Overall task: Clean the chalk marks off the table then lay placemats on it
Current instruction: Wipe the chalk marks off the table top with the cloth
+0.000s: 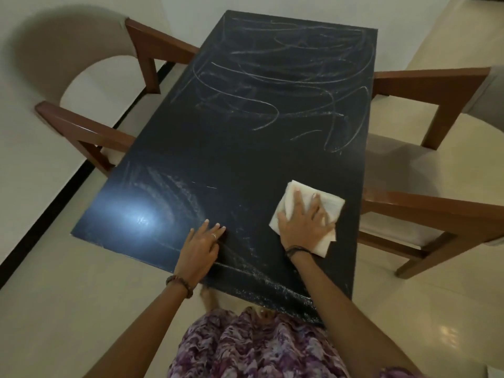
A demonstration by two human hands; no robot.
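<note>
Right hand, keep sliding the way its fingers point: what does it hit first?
Nothing solid: the right hand, flat on the cloth, points up-table over bare dark table; the first thing met would likely be the chalk marks.

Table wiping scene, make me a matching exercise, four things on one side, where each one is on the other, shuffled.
Things:
1. white cloth
2. left hand
3. chalk scribbles
4. light glare

Places:
A. far half of the table
B. near left corner
C. under the right hand
D. flat on the tabletop by the near edge

Pairs: 1-C, 2-D, 3-A, 4-B
</note>
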